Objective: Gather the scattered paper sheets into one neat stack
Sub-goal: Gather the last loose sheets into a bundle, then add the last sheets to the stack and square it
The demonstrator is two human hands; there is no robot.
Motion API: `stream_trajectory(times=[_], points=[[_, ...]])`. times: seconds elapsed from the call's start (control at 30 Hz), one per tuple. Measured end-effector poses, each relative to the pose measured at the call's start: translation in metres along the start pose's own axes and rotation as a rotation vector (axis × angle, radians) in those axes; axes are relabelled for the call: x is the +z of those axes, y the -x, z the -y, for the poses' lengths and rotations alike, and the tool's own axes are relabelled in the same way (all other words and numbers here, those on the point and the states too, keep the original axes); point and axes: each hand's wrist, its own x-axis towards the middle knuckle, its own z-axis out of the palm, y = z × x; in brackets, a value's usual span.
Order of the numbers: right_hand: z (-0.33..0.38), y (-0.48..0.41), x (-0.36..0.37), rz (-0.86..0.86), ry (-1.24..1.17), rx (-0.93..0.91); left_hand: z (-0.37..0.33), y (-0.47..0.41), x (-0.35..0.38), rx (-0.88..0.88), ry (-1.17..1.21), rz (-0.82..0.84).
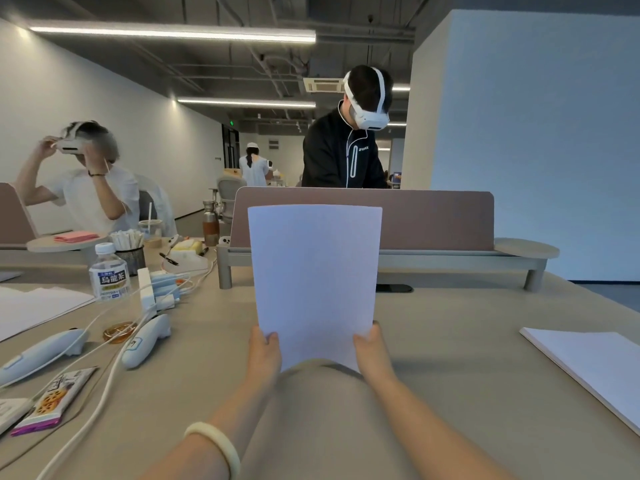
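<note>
Item: paper sheets (pixel 315 271), upright, long axis vertical, above the middle of the tabletop (pixel 450 341). Grip: left hand (pixel 265 355) and right hand (pixel 372 353) each pinch 1 lower corner. A white pile (pixel 595 368) lies at the right edge, nearer the right hand.

Held sheets (pixel 315 271) — btm corners hidden; rt stack (pixel 588 362) cropped.

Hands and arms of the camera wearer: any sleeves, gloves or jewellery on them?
Both forearms are bare, with no sleeves in view and no gloves. The left hand has a smooth, pale cream bangle round its wrist. The right hand and its wrist show nothing worn.
</note>
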Motion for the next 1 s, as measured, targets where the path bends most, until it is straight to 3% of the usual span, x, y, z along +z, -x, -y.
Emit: stream_trajectory(times=[0.3,0.57,0.87,1.0], points=[[-0.033,0.024,0.006,0.083,0.157,-0.006,0.040,0.012,0.009,-0.050,-0.228,0.050],[-0.034,0.015,-0.017,0.001,0.171,0.004,0.020,0.022,0.012,-0.002,-0.259,0.063],[-0.018,0.009,-0.092,-0.111,0.171,-0.017,-0.011,0.044,0.056,0.061,-0.222,0.157],[-0.022,0.010,-0.157,-0.225,0.237,-0.003,-0.015,0.061,0.107,0.032,-0.212,0.286]])
